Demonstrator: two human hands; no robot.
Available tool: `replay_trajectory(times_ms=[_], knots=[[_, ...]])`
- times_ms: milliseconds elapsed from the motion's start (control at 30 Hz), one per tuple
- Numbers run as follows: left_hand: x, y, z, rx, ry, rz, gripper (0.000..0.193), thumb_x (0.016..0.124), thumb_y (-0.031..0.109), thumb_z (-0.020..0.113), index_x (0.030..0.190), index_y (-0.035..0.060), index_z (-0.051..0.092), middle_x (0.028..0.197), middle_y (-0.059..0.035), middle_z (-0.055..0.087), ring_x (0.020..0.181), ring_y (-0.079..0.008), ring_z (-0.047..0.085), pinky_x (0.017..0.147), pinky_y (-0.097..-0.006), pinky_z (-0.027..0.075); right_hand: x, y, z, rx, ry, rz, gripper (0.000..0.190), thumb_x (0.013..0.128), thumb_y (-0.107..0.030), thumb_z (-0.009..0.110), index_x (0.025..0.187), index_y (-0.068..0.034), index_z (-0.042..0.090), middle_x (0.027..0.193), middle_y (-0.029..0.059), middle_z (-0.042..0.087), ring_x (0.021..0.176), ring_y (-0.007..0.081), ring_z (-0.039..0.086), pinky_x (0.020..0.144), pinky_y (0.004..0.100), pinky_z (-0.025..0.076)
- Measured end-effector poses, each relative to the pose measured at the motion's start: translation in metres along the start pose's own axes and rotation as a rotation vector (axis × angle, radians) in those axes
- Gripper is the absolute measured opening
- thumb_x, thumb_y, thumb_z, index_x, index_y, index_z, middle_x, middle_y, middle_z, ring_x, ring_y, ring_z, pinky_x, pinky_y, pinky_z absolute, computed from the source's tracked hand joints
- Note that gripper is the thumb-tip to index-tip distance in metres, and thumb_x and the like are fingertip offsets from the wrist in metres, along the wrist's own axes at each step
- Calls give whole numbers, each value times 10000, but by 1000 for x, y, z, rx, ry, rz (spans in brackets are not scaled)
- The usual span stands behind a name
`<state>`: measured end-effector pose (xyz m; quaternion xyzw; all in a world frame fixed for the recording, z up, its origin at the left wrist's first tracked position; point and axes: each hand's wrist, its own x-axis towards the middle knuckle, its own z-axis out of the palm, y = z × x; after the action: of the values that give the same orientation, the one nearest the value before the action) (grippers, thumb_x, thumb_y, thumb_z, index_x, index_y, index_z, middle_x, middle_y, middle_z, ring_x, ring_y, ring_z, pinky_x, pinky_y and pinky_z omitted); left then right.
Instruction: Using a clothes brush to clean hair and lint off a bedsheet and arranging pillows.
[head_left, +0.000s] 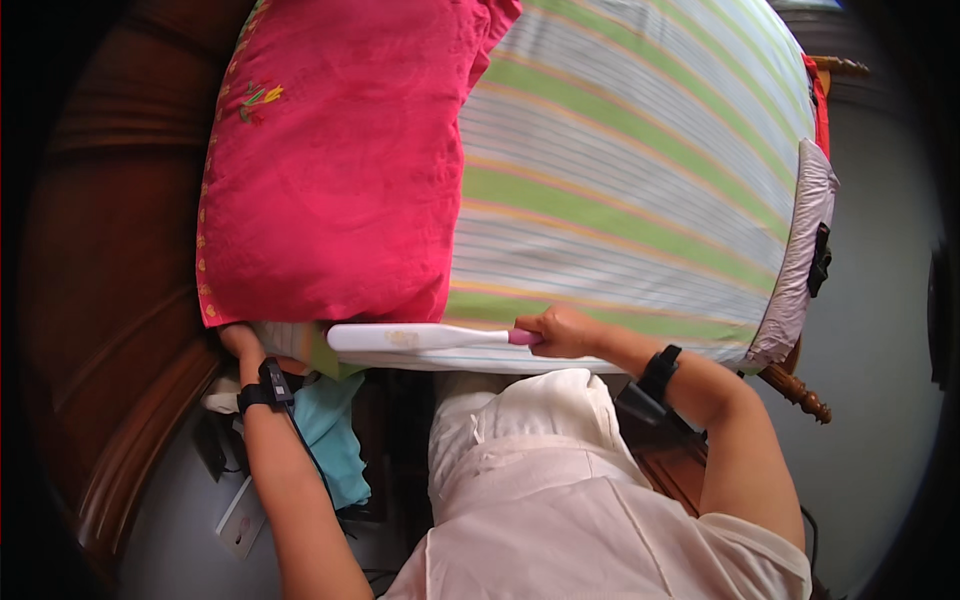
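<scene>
In the head view, a white bed brush with a pink handle end (420, 338) lies level along the near edge of the bed. My right hand (559, 331) is closed round its handle. At the near left corner of a pink embroidered cloth (337, 180), my left hand (241, 341) touches the bed's edge; its fingers are partly hidden under the cloth. The pink cloth covers the left part of the bed. A green and white striped sheet (622, 172) spreads over the rest of the mattress.
A dark wooden headboard (112, 285) rises at the left. A turquoise cloth (337, 442) hangs below the bed's near edge. At the right end are a folded pale cloth (799, 247) and a turned wooden bedpost (802, 394). Both my wrists wear black straps with devices.
</scene>
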<state>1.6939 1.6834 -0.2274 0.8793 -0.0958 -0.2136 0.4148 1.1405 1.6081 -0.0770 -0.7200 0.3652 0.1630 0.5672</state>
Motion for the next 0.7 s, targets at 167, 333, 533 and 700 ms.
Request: replay_trajectory(times_ms=[167, 333, 533, 700], knots=[[9, 15, -2, 247, 55, -283, 415, 834, 349, 520, 1117, 49, 572, 1045, -123, 613, 897, -201, 561, 783, -338, 439, -43, 13, 4, 233, 244, -31, 211, 719, -93, 577, 926, -86, 538, 655, 130, 544, 557, 267, 533, 543, 379, 429], [-18, 70, -12, 1246, -223, -74, 431, 801, 307, 528, 1138, 39, 543, 1143, -194, 556, 1009, -318, 565, 814, -419, 456, -55, 64, -46, 551, 822, 152, 167, 759, -104, 602, 888, -34, 522, 606, 53, 440, 577, 99, 416, 528, 277, 393], [-117, 128, 12, 929, -78, 671, 287, 704, 157, 594, 937, 14, 508, 972, -175, 511, 971, -349, 504, 861, -434, 408, -52, 111, -87, 231, 774, 305, 135, 746, -55, 550, 880, -53, 555, 605, 123, 520, 530, 196, 485, 520, 342, 407], [-205, 173, 50, 808, -534, 1211, 676, 655, 140, 669, 1267, 99, 384, 1281, -158, 362, 1202, -338, 346, 986, -445, 313, -119, 92, 4, -21, 80, 86, 235, 693, -117, 599, 921, -84, 550, 706, 162, 575, 674, 376, 555, 610, 442, 437]])
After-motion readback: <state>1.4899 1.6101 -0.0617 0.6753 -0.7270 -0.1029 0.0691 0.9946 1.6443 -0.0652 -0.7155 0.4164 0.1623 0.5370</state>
